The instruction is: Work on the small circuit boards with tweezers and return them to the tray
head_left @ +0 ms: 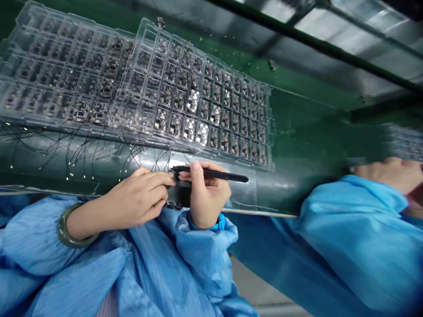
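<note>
My right hand [209,193] is closed around black tweezers [228,176], which lie nearly level with their tips pointing left. Close by on the left, my left hand [139,198] has its fingers pinched together near the tweezer tips. Whatever sits between its fingertips is too small and covered to make out. Under both hands is a pale sheet [244,189] on the green work surface [284,176]. Thin black cables [82,154] with tiny light connectors lie spread to the left of my left hand.
Behind my hands, a clear compartment tray [271,149] full of small circuit boards overlaps another such tray [33,121] at left. Small loose parts [272,65] lie at the back. To the right, a co-worker's hand [386,174] and blue sleeve [357,211] reach over the bench.
</note>
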Demonstrator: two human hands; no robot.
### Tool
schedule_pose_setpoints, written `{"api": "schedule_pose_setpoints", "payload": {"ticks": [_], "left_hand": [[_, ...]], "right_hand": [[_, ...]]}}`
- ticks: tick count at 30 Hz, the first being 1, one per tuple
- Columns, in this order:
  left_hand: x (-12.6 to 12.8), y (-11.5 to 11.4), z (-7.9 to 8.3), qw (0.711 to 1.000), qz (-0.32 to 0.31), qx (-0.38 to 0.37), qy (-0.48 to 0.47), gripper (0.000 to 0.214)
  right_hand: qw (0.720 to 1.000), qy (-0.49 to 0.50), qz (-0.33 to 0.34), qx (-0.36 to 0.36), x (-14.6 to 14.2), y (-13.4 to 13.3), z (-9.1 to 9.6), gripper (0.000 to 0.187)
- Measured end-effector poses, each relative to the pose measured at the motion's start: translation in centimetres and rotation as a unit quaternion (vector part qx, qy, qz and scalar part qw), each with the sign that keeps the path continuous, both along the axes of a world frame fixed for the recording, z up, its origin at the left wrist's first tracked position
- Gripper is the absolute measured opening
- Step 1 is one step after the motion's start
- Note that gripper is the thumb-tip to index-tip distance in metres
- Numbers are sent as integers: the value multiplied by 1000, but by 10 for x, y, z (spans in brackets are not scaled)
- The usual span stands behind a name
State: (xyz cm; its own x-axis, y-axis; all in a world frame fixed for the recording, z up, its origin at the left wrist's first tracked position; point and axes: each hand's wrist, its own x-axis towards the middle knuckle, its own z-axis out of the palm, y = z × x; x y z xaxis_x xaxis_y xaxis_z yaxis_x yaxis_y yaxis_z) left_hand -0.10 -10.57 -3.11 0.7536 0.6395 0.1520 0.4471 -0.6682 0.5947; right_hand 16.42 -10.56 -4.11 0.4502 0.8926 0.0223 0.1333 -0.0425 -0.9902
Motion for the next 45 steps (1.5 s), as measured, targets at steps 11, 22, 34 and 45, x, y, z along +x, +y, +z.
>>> {"api": "schedule_pose_setpoints", "payload": {"ticks": [11, 22, 34, 45], "left_hand": [[-9, 10, 12, 980, 11, -176, -98, 10], [-8, 11, 13, 975, 10, -188, -114, 9], [-7, 12, 13, 972, 20, -196, -126, 9], [-8, 12, 13, 972, 25, -194, -130, 9]], "right_hand": [[987, 154, 15, 48, 12, -9, 13, 18], [993, 59, 99, 35, 13, -35, 21, 10], [995, 63, 63, 54, 1, -37, 14, 9], [997, 35, 56, 49, -2, -38, 11, 10]]}}
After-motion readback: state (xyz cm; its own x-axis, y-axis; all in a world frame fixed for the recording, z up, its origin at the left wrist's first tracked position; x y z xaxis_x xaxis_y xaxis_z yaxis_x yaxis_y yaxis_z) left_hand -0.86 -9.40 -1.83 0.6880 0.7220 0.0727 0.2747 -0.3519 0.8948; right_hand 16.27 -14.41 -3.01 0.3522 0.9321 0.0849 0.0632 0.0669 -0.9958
